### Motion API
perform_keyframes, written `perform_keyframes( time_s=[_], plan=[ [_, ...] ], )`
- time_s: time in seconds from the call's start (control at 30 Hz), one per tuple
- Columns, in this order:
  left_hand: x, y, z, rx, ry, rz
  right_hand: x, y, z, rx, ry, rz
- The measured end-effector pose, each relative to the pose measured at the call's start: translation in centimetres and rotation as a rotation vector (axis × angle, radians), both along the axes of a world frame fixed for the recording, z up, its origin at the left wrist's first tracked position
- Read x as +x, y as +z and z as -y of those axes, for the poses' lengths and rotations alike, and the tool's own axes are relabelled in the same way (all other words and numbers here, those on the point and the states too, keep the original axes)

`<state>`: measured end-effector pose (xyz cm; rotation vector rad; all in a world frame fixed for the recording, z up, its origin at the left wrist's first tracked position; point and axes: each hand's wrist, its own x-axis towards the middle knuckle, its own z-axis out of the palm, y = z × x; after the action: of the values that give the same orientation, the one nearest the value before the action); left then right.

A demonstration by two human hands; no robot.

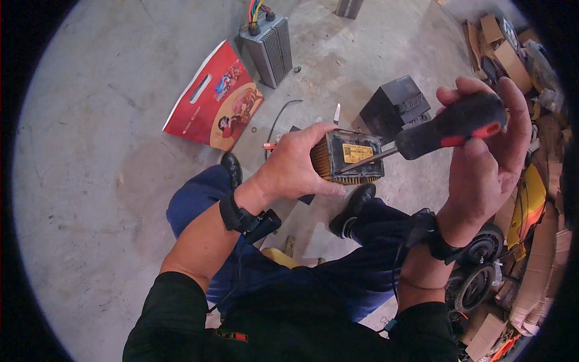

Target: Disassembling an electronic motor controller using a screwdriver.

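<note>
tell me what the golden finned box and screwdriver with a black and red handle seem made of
The golden finned box: probably metal, perhaps coated, given its thin regular fins and dull sheen. The screwdriver: smooth grey shaft, likely steel from its sheen; matte, moulded handle, likely plastic or rubber.

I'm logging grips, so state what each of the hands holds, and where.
Left hand: the finned box, by its left end, between thumb and fingers. Right hand: the screwdriver, by its black-and-red handle.

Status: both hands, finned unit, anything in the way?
Left hand gripping finned unit. Right hand holding screwdriver, shaft across unit's labelled face, tip contact unclear. No obstruction seen; black box on floor beyond.
</note>
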<state>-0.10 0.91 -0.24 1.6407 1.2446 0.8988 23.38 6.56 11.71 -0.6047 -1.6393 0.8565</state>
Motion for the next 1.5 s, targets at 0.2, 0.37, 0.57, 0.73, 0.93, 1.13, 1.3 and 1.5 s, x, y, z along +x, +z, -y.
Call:
perform_keyframes(
  time_s=[0.2, 0.37, 0.57, 0.73, 0.93, 1.13, 1.3, 1.5],
  plan=[
    [-0.2, -0.1, 0.1, 0.000, 0.009, -0.033, 0.5, -0.8, -0.3, 0.061, -0.077, 0.048],
    [0.1, -0.7, -0.1, 0.058, 0.027, 0.030, 0.6, 0.0, -0.7, -0.077, 0.169, -0.122],
    [-0.1, -0.4, -0.1, 0.054, 0.027, 0.008, 0.2, -0.3, -0.2, -0.047, -0.010, 0.001],
    [-0.1, -0.5, -0.1, 0.026, 0.022, 0.055, 0.6, -0.5, -0.6, -0.059, 0.107, -0.068],
    [-0.1, -0.2, -0.1, 0.012, -0.001, -0.009, 0.8, -0.4, -0.6, -0.059, 0.056, -0.004],
    [-0.1, -0.5, -0.2, 0.066, 0.002, 0.003, 0.8, -0.3, -0.7, -0.054, 0.047, -0.004],
    [-0.3, -0.6, -0.2, 0.057, 0.015, 0.009, 0.4, -0.1, -0.5, -0.059, -0.023, 0.023],
    [-0.2, -0.7, -0.2, 0.048, 0.008, 0.018, 0.8, -0.7, -0.9, -0.065, 0.107, -0.070]
  ],
)
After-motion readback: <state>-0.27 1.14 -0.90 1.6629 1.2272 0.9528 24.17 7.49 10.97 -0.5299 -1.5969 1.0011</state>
